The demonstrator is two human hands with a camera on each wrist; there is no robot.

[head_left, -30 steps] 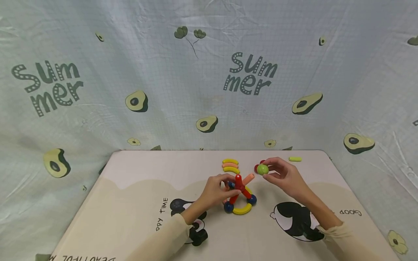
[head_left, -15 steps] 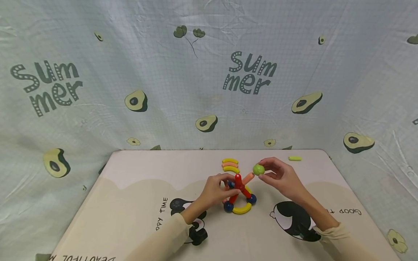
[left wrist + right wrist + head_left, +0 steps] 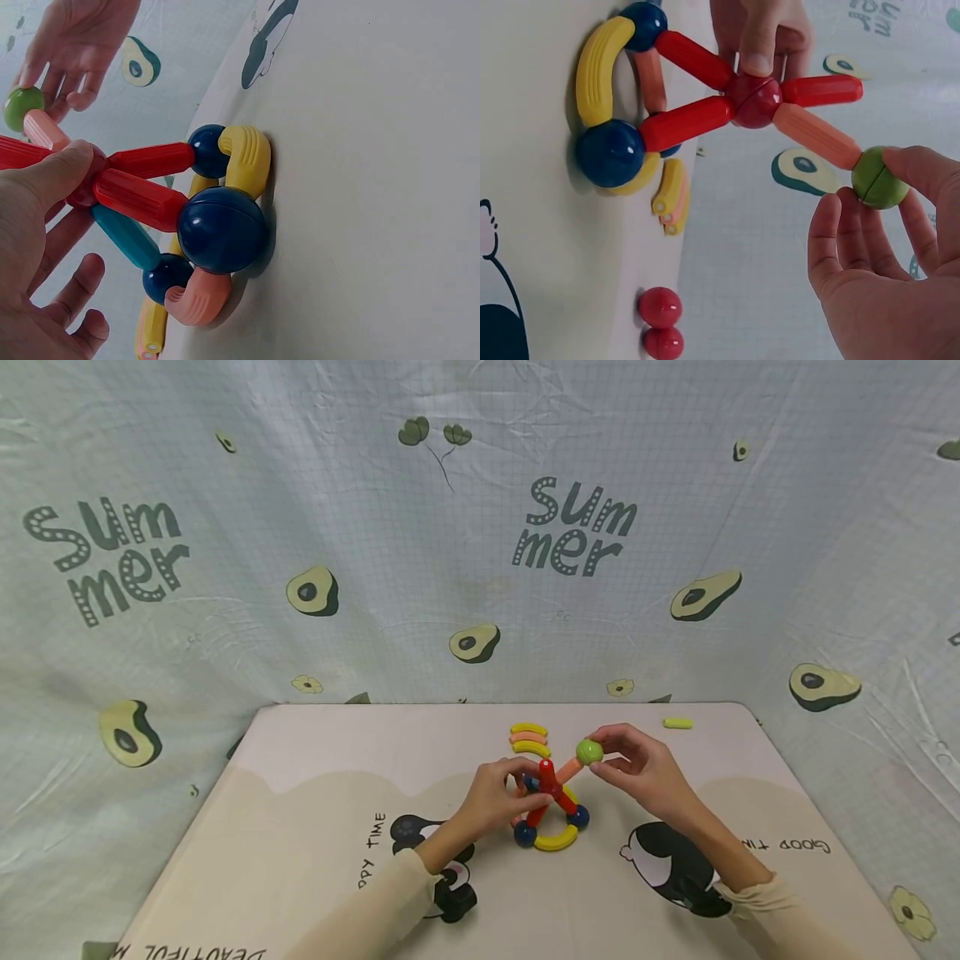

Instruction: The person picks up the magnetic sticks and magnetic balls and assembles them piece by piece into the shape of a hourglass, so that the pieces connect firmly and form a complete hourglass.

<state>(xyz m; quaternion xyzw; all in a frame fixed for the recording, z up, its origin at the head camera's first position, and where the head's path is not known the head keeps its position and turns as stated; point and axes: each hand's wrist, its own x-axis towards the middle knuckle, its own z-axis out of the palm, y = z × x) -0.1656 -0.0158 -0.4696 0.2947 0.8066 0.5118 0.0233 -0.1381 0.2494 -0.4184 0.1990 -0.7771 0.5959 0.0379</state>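
Note:
A magnetic stick-and-ball frame stands on the table. Its ring joins dark blue balls [image 3: 222, 229] with curved yellow sticks [image 3: 596, 75] and pink ones. Red sticks [image 3: 690, 124] and a teal stick [image 3: 126, 236] rise from the ring to a red ball [image 3: 756, 101]. Thumb and fingers of my left hand [image 3: 491, 797] pinch that red ball. Another red stick [image 3: 823, 90] and a straight pink stick [image 3: 817, 137] point up and outward from it. My right hand [image 3: 648, 770] holds a green ball [image 3: 588, 752] between thumb and fingers, touching the pink stick's free end.
Behind the frame lie curved yellow and pink sticks [image 3: 529, 738] side by side. A lime stick [image 3: 678, 723] lies near the table's back right. Two red balls [image 3: 660, 307] sit together on the table [image 3: 337, 752]. A patterned curtain [image 3: 390, 568] hangs behind.
My right hand has carried the green ball leftward from beside the red balls to the pink stick's end, where it now touches. My left hand has kept its grip on the frame.

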